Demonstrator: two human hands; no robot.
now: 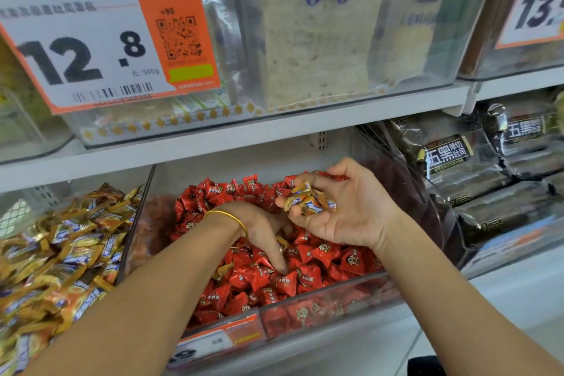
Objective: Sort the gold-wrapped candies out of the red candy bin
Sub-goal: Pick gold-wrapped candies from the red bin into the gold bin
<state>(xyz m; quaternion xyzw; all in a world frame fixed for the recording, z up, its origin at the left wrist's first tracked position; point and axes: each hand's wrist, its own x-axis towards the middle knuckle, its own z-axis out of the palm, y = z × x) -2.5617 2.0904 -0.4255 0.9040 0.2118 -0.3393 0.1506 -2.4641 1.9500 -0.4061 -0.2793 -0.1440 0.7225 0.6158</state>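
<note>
A clear plastic bin [323, 305] full of red-wrapped candies [320, 256] sits on the low shelf in the middle. The right hand [348, 214] is over the far right part of this bin, palm up. Its fingers are curled in and hold a small bunch of gold-wrapped candies [311, 201].

The left hand [262, 232] reaches down into the red candies, just left of the right hand and partly under it. One finger is straight, with its tip on the red pile. The other fingers are hidden, so I cannot tell if this hand holds anything. A thin gold bangle [227, 217] goes round the left wrist.

One gold wrapper [282, 243] peeks out right beside the left hand's fingers. Another gold wrapper [224, 268] lies in the red pile near the left arm.

To the left, a second clear bin is piled high with gold and orange candies [61, 253]. To the right are dark bread packs [451, 159]. On the shelf above hangs a big orange and white price sign [91, 46] that says 12.8.
</note>
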